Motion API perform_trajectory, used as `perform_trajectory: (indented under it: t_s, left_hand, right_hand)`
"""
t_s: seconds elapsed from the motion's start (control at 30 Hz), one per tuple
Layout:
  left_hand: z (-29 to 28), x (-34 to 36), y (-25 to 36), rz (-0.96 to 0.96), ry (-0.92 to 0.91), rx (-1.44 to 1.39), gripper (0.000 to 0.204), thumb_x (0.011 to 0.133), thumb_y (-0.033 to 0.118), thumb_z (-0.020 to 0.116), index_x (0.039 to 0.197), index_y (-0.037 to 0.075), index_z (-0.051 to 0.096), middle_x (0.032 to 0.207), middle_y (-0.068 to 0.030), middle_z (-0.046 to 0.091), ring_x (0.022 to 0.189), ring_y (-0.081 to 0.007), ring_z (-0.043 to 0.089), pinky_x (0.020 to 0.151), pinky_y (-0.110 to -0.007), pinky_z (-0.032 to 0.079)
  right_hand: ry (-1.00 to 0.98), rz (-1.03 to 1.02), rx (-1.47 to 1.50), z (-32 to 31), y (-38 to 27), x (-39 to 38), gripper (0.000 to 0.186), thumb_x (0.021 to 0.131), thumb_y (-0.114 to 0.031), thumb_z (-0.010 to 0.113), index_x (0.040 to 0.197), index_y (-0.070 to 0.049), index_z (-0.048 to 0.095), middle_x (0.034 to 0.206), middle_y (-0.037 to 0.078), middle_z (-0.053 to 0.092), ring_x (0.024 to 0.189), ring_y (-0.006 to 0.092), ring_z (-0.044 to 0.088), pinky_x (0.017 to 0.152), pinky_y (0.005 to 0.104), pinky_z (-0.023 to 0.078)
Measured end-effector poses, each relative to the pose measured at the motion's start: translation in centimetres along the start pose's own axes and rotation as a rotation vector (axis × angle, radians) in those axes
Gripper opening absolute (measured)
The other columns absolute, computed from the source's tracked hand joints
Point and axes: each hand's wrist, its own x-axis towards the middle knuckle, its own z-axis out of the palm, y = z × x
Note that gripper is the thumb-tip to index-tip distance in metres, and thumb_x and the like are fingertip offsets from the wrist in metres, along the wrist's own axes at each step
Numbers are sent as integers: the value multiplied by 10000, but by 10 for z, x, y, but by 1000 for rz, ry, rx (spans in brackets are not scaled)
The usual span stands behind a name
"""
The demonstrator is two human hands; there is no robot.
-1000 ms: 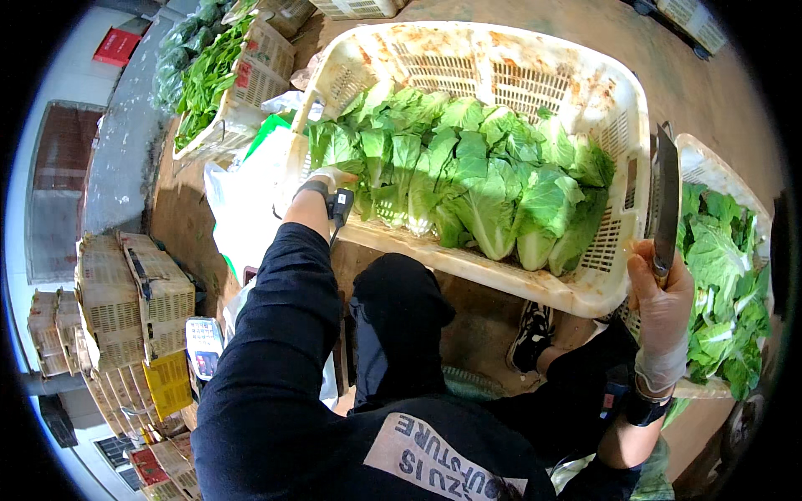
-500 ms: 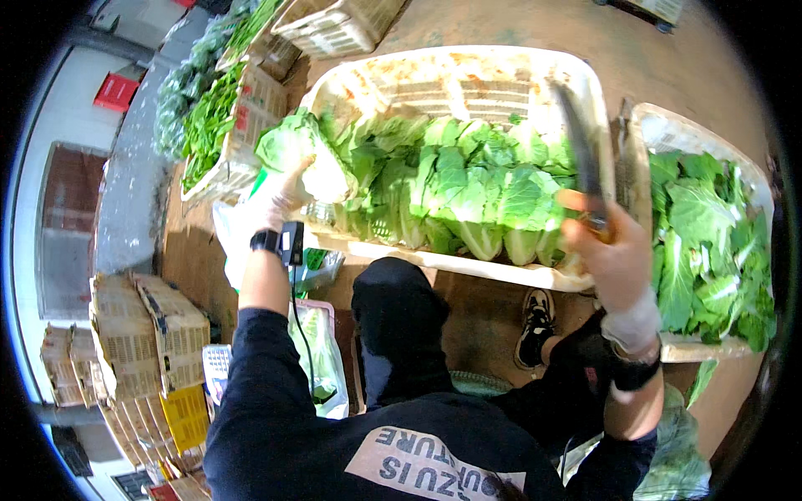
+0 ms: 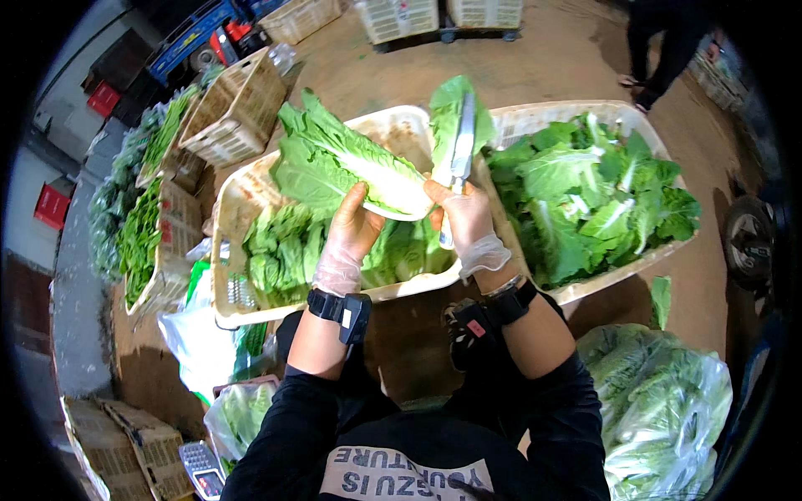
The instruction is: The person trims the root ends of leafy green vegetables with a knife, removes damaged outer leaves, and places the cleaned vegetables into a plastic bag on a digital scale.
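Note:
My gloved left hand (image 3: pixel 352 232) is closed around the base of a long green head of Chinese cabbage (image 3: pixel 359 159), its leafy top pointing up and left. A knife (image 3: pixel 464 138) is gripped in my gloved right hand (image 3: pixel 469 215), blade upward. Fingers of that hand also touch the cabbage's pale stem end. A loose-looking outer leaf (image 3: pixel 444 117) rises behind the blade; whether it is still attached is hidden. Below both hands, a white plastic crate (image 3: pixel 238 313) contains rows of cabbage heads (image 3: pixel 288 250).
At the right, another crate (image 3: pixel 585 288) is heaped with loose leaves (image 3: pixel 576 196). A bagged pile of greens (image 3: pixel 652 409) lies at the lower right. Crates (image 3: pixel 238 108) line the left. A person (image 3: pixel 660 46) stands at the far right.
My left hand has brought the cabbage inward and up from the crate's left side. My right hand with the knife has come left to meet it. The view has shifted rightward.

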Motion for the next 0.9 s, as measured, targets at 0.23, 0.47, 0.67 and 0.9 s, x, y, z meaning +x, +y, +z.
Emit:
perform_trajectory:
  t_s: [0.23, 0.47, 0.67, 0.9]
  left_hand:
    - [89, 46, -78, 24, 206, -378, 504, 841, 305, 593, 1253, 68, 425, 1269, -78, 481, 1171, -249, 452, 998, -441, 357]
    - [104, 82, -115, -11, 115, -379, 484, 847, 341, 579, 1228, 69, 454, 1228, -77, 519, 1144, -242, 480, 978, -439, 375]
    - [84, 85, -123, -405, -148, -39, 558, 876, 433, 504, 1262, 45, 393, 1167, -118, 537, 1027, -233, 548, 903, -370, 440]
    - [197, 54, -86, 419, -367, 1692, 746, 592, 156, 797, 1231, 5, 444, 1031, -118, 605, 977, -273, 573, 892, -376, 445]
  right_hand:
    - [374, -193, 742, -85, -27, 57, 213, 828, -244, 626, 825, -33, 606, 646, 14, 569, 482, 68, 442, 417, 199, 349]
    - [107, 125, 692, -128, -36, 56, 430, 810, -380, 638, 989, -16, 495, 699, 50, 565, 475, 47, 483, 406, 180, 435]
    - [349, -146, 148, -113, -70, 36, 190, 736, -88, 687, 876, -38, 569, 665, 30, 570, 406, 77, 455, 352, 213, 347]
    - [450, -267, 150, -167, -85, 15, 451, 674, -88, 757, 1062, 26, 557, 695, -4, 536, 440, 81, 445, 389, 201, 346]
